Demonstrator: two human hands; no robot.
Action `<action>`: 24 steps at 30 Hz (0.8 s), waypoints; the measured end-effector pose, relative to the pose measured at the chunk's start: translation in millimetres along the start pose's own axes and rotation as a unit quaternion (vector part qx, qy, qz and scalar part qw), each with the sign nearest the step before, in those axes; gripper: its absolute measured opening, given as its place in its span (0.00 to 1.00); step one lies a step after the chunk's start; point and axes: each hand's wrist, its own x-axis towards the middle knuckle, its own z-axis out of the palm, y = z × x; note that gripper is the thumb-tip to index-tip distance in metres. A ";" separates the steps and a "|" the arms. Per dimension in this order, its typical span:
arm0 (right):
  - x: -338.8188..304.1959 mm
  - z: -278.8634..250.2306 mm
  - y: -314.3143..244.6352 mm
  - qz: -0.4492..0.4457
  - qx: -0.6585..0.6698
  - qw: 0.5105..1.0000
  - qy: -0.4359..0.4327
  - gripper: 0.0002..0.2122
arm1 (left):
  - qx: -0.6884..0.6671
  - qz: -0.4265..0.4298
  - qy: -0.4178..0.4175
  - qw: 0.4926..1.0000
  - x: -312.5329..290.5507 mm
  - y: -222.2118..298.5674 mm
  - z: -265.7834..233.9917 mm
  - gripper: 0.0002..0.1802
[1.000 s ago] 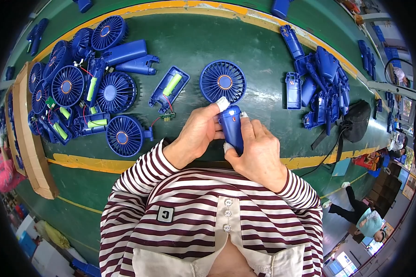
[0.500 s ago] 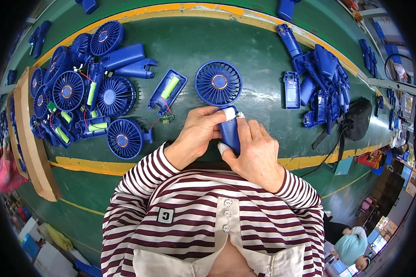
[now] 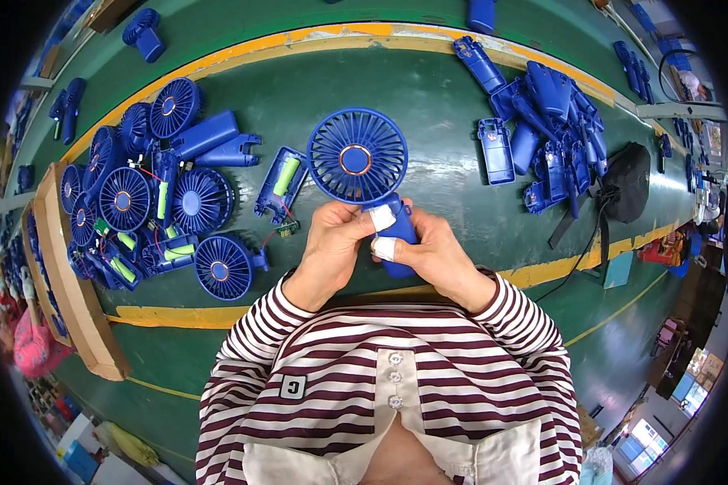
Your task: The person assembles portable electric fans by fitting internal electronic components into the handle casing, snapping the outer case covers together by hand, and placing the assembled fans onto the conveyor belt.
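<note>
A blue handheld fan point(image 3: 357, 155) is between my hands near the table's front edge, its round head pointing away from me and its handle toward me. My left hand point(image 3: 332, 246) grips the top of the handle, the white-wrapped thumb lying across it. Lower down, my right hand point(image 3: 441, 255) closes round the handle from the right, its white-wrapped thumb pressed on the front. Just left of the fan head lies an open blue handle shell point(image 3: 268, 198) with a green battery cell point(image 3: 286, 175) in it. A small green circuit board point(image 3: 286, 230) sits beside it on wires.
At the left is a heap of blue fan heads point(image 3: 122, 200), shells and green cells, next to a cardboard tray point(image 3: 97, 343). Blue shell halves point(image 3: 552, 170) pile up at the right. Beyond them a black bag point(image 3: 628, 184) with a cord rests on the green table point(image 3: 429, 105).
The fan has come nearer and tilted slightly left. My right hand has shifted from the handle's upper right, back showing, to its side, thumb now across the front.
</note>
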 end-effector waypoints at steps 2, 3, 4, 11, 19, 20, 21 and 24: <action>0.4 2.2 2.0 -0.009 0.010 1.000 0.012 0.13 | 0.009 0.004 0.006 1.000 0.3 -0.3 2.2 0.16; 0.6 3.0 3.1 -0.015 0.017 0.999 0.023 0.13 | 0.014 0.009 0.012 1.000 0.8 -0.9 3.1 0.14; 0.4 3.3 3.1 -0.016 0.021 0.999 0.023 0.13 | 0.017 0.008 0.013 1.000 0.8 -1.0 3.1 0.14; -1.4 2.3 -2.2 -0.035 -0.029 0.998 0.052 0.14 | 0.041 0.043 -0.011 0.998 -0.7 -3.5 6.1 0.17; 0.6 3.1 -4.6 -0.021 -0.020 0.998 0.059 0.13 | 0.039 0.052 0.009 0.998 1.8 -4.5 8.7 0.16; 3.1 2.7 -0.4 -0.018 0.005 0.998 0.055 0.12 | 0.039 0.045 0.011 0.998 3.4 -5.2 7.4 0.16; 5.4 2.2 2.7 -0.017 0.029 0.998 0.051 0.12 | 0.038 0.039 0.012 0.998 4.9 -4.6 7.2 0.16; 7.4 1.2 6.1 -0.015 0.038 0.997 0.058 0.13 | 0.052 0.021 0.032 0.998 5.9 -1.7 12.8 0.16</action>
